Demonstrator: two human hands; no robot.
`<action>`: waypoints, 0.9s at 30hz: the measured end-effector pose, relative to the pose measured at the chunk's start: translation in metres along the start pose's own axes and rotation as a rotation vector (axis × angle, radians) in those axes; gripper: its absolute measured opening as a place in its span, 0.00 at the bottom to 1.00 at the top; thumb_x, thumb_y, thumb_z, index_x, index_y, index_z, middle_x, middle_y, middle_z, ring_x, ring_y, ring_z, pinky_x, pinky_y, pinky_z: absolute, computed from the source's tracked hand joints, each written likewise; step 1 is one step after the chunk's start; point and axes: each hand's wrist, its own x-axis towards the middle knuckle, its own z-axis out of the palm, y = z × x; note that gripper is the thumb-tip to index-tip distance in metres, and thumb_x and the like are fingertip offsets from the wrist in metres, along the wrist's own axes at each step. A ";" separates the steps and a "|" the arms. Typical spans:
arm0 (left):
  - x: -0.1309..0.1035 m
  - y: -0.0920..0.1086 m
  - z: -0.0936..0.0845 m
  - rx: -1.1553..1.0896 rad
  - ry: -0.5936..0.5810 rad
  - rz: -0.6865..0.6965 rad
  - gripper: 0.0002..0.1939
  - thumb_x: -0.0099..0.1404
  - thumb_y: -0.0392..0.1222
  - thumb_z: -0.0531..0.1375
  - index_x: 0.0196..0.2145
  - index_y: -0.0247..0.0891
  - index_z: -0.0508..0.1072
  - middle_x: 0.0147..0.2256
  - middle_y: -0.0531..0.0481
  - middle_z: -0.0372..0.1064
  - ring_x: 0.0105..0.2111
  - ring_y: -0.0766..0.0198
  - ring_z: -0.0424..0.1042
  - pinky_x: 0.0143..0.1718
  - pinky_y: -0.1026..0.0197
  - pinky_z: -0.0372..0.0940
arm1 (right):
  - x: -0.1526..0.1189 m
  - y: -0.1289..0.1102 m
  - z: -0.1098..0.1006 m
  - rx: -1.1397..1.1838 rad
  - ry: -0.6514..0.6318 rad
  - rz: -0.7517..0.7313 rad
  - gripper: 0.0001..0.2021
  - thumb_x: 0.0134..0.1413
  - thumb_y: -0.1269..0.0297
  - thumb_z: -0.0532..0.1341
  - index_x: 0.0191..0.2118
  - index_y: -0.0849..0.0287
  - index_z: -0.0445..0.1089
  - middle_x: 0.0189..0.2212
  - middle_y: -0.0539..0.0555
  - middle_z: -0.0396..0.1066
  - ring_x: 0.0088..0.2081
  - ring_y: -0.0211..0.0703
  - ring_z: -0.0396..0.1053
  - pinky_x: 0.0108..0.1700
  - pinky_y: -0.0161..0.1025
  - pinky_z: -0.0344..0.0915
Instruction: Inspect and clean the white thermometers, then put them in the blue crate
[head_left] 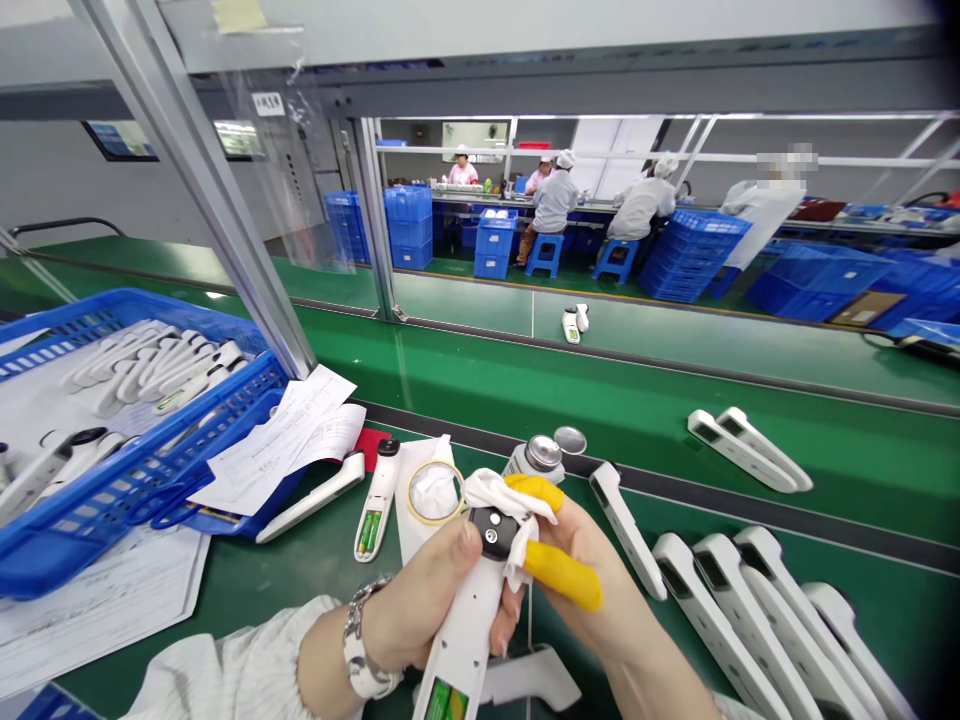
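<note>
My left hand (424, 590) is wrapped round a white handheld infrared thermometer (463, 630), tilted with its black head up. Green batteries show in its uncovered compartment at the lower end. Yellow finger cots cover two fingers of my right hand (581, 565), which pinches a white cloth (491, 490) against the thermometer's head. Part of the cloth is hidden behind the fingers. Beneath my hands lies another white thermometer (536, 680), partly covered. Just beyond stand a bottle with a metal top (541, 455) and a tape roll (435, 492) with white material inside its ring.
Several white thermometers (727, 610) lie in a row at right; two more (750, 450) are on the green belt (465, 370). At left stands a blue basket (225, 425) of thermometers, with papers (281, 440) beside it. A metal post (202, 190) rises there. People sit further back.
</note>
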 end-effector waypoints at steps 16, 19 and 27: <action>-0.002 0.003 0.001 0.008 -0.079 -0.051 0.38 0.51 0.74 0.52 0.22 0.29 0.69 0.13 0.50 0.60 0.12 0.72 0.57 0.12 0.71 0.52 | 0.005 -0.003 0.002 0.056 0.104 -0.037 0.08 0.48 0.59 0.65 0.34 0.55 0.72 0.33 0.51 0.71 0.38 0.43 0.68 0.47 0.41 0.63; -0.002 0.005 0.002 -0.006 -0.080 -0.049 0.38 0.51 0.74 0.50 0.21 0.30 0.69 0.13 0.50 0.59 0.12 0.72 0.57 0.12 0.71 0.52 | 0.004 -0.005 0.006 0.120 0.148 -0.048 0.09 0.48 0.57 0.65 0.35 0.54 0.72 0.33 0.51 0.72 0.39 0.44 0.69 0.47 0.41 0.64; -0.002 0.005 0.002 0.002 -0.022 -0.027 0.37 0.50 0.74 0.53 0.23 0.29 0.71 0.14 0.50 0.60 0.12 0.72 0.59 0.14 0.70 0.56 | -0.004 -0.005 0.007 -0.063 0.054 -0.126 0.12 0.46 0.60 0.67 0.39 0.54 0.70 0.34 0.51 0.71 0.34 0.42 0.70 0.38 0.38 0.67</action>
